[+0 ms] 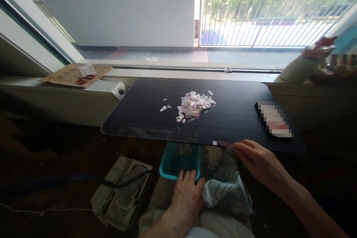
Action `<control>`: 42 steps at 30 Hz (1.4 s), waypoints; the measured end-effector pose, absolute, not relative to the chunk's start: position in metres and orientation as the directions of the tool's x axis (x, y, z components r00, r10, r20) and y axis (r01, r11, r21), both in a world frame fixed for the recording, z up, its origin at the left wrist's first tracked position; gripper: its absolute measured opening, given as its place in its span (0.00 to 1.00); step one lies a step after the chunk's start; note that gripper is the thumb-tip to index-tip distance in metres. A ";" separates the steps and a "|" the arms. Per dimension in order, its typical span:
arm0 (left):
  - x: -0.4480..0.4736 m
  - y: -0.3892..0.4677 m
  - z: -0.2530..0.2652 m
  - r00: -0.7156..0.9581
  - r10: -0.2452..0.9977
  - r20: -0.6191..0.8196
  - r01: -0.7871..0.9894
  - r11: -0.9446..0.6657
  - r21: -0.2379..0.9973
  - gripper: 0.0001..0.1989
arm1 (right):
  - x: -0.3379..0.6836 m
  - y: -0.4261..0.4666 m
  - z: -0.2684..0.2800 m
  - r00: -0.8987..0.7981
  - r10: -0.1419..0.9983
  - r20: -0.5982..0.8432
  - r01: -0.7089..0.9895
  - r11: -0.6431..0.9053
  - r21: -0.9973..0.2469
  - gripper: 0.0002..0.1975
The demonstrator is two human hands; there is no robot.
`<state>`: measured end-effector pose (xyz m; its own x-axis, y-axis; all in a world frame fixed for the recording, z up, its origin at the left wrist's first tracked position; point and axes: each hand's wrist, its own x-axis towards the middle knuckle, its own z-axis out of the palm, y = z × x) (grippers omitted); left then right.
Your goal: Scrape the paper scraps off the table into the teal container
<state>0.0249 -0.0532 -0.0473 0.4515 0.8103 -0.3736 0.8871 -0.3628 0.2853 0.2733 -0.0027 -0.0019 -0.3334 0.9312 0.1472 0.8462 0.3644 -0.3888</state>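
Pinched in my right hand (252,156) at the table's front edge is a slim, reddish pointed tool (226,144); its exact kind is unclear. A small white paper piece (214,142) lies at its tip. My left hand (187,191) grips the near rim of a teal plastic tub (164,173) at my lap, fingers over the edge. Some pale bits show inside the tub, partly under the table. On the dark tabletop (145,100) sits a heap of small white and pinkish paper pieces (193,104), with a few scattered to its left.
A phone (275,119) with a blurred screen lies at the table's right. Beside the tub is a striped bag (231,189) with pale pieces at its mouth. Red scissors (85,79) rest on a brown envelope (64,74) by the window. A box (119,193) stands lower left.
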 end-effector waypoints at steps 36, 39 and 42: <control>0.023 -0.029 -0.058 0.494 0.666 -0.559 0.869 -0.351 0.350 0.16 | 0.193 0.113 0.008 -0.327 0.940 0.098 0.900 0.341 -0.270 0.12; 0.021 -0.027 -0.065 0.511 0.641 -0.573 0.859 -0.356 0.368 0.18 | 0.184 0.108 0.009 -0.397 0.915 0.069 0.870 0.400 -0.288 0.11; 0.021 -0.026 -0.070 0.530 0.626 -0.572 0.847 -0.363 0.387 0.18 | 0.178 0.107 0.012 -0.410 0.910 0.066 0.862 0.410 -0.298 0.12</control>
<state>0.0206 -0.0258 -0.0701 0.5299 0.6257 -0.5724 0.8474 -0.3635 0.3870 0.1778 0.1073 0.0120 -0.4102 0.9096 0.0655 0.8621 0.4102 -0.2976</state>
